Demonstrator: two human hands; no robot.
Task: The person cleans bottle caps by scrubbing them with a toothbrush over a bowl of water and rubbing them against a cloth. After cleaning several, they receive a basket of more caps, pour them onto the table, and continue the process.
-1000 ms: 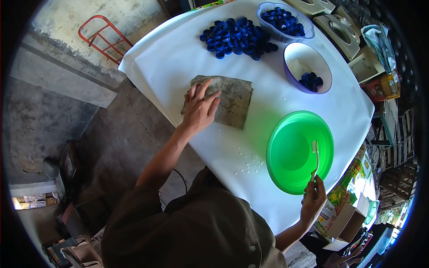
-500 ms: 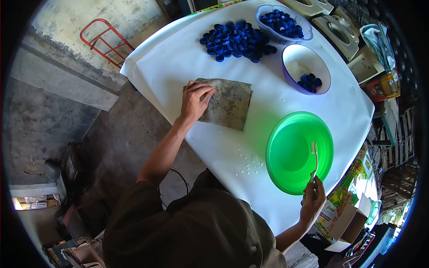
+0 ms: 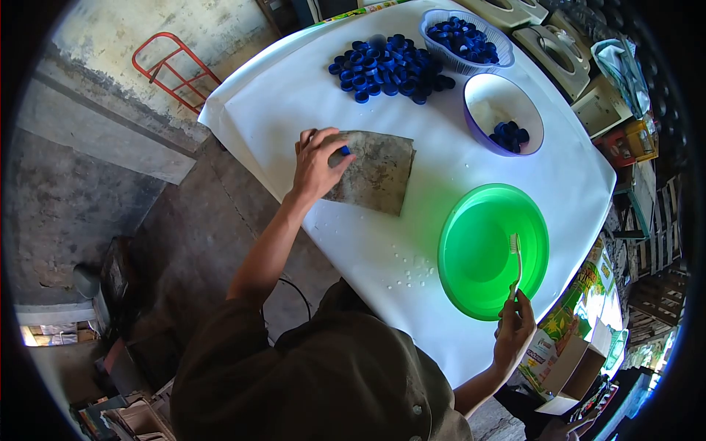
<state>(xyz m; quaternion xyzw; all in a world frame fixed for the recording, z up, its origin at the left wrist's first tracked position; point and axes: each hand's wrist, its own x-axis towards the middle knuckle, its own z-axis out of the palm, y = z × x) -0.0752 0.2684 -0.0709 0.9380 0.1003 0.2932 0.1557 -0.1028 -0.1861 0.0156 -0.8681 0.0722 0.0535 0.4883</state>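
Note:
My left hand is over the left part of a worn grey-brown cloth or mat. Between its thumb and fingers shows a small blue bottle cap. My right hand grips a toothbrush by the handle, bristles up, above the near right side of a green basin. A purple-and-white bowl farther back holds several blue caps and some whitish content. At the far side lies a pile of blue caps, beside a pale plastic basket with more caps in it.
White sheeting covers the table, with water drops left of the basin. An opened cardboard box stands off the right edge. Beyond the left edge is a red metal frame; appliance-like housings line the back right.
My left hand's fingers have lifted and spread a little, so the blue cap shows more clearly between them. My right hand and the toothbrush have hardly moved.

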